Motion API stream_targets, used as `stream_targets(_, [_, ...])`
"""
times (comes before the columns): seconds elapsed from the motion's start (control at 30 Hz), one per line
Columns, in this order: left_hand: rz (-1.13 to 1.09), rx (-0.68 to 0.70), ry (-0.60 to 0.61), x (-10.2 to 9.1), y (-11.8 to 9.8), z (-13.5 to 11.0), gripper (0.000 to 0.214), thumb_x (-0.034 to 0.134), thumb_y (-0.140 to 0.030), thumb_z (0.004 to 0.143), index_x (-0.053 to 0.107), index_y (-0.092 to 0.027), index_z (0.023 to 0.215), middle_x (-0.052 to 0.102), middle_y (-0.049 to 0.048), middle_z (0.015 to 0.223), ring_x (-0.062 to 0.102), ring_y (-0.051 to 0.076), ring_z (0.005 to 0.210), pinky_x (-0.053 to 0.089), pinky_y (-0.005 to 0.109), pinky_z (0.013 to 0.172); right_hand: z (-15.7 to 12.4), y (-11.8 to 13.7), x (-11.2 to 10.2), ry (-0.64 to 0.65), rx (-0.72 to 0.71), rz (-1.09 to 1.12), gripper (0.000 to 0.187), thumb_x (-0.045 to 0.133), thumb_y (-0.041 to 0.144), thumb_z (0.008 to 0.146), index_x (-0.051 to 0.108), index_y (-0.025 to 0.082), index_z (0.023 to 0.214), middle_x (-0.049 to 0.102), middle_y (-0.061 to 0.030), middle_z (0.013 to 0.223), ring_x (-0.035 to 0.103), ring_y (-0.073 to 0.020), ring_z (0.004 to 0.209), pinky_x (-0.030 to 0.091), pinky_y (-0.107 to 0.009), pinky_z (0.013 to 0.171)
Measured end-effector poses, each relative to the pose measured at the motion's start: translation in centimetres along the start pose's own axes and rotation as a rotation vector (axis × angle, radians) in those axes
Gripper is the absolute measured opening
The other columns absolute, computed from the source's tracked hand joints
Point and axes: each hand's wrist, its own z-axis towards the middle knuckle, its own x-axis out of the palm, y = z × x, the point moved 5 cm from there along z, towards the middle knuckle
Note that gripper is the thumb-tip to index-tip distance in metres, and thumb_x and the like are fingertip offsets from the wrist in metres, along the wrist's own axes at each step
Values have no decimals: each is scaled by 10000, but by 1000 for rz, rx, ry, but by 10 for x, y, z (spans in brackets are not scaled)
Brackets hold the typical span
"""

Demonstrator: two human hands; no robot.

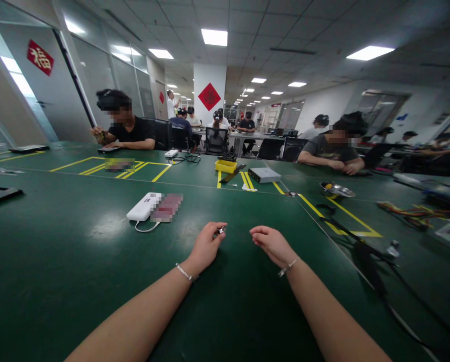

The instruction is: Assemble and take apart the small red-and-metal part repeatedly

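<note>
My left hand, with a bracelet at the wrist, is closed over the green tabletop. Between its thumb and fingers it pinches a small shiny metal piece, too small to name. Across a short gap, my right hand is curled, thumb and fingers together. Whatever its fingertips hold, if anything, cannot be made out. Beyond my left hand lies a white power bank marked 15, touching a blurred reddish phone-shaped thing. A short white cable loops from the power bank towards it.
On the green table stand a yellow tray, a grey box and a metal dish. Black cables and coloured wires lie at right. Two people sit across the table, one at left, one at right.
</note>
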Motion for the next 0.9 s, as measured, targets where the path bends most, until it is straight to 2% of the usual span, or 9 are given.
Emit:
stream_targets(0.07, [7, -16, 3, 0, -1, 0, 274, 483, -176, 737, 542, -198, 1003, 555, 34, 918, 522, 141, 843, 425, 275, 766, -6, -3, 29, 152, 70, 156, 128, 608, 155, 573, 587, 139, 699, 551, -1, 645, 488, -85, 587, 396, -247, 622])
stream_targets(0.17, [-1, -52, 27, 1, 0, -1, 270, 506, -167, 715, 547, -190, 981, 571, 28, 885, 534, 139, 808, 436, 270, 742, -11, -9, 49, 268, 123, 312, 162, 650, 125, 541, 597, 140, 694, 563, -3, 692, 494, -73, 608, 395, -238, 646])
stream_targets(0.3, [-17, -54, 60, 5, 2, -2, 256, 521, -170, 702, 546, -195, 956, 583, 12, 855, 542, 129, 775, 441, 263, 728, -8, -11, 47, 276, 128, 404, 195, 677, 123, 542, 606, 149, 722, 568, -1, 728, 501, -64, 621, 399, -227, 654])
stream_targets(0.5, [-57, -37, 75, 9, 3, -3, 252, 548, -174, 679, 532, -191, 931, 576, -11, 798, 539, 111, 732, 440, 237, 686, -7, -12, 47, 295, 140, 397, 174, 663, 260, 613, 599, 142, 723, 535, 14, 614, 472, -60, 535, 394, -221, 555])
stream_targets(0.63, [-77, -35, 110, 12, -1, -5, 240, 573, -195, 667, 525, -179, 902, 556, -25, 726, 526, 99, 670, 434, 215, 627, -8, -15, 51, 332, 133, 390, 220, 625, 331, 654, 581, 135, 744, 563, -7, 651, 510, -75, 556, 403, -228, 558])
stream_targets(0.77, [-63, -39, 99, 11, -3, -5, 235, 593, -201, 650, 525, -178, 874, 553, -26, 725, 521, 98, 662, 431, 215, 622, -7, -16, 50, 273, 127, 427, 226, 634, 321, 648, 553, 154, 777, 575, -3, 648, 523, -81, 554, 405, -225, 549])
stream_targets(0.9, [-49, -48, 80, 9, -4, -5, 249, 615, -194, 626, 523, -176, 857, 551, -31, 715, 522, 100, 656, 433, 220, 622, -6, -16, 49, 232, 101, 440, 217, 637, 332, 643, 537, 156, 720, 559, 11, 607, 500, -73, 523, 389, -213, 522])
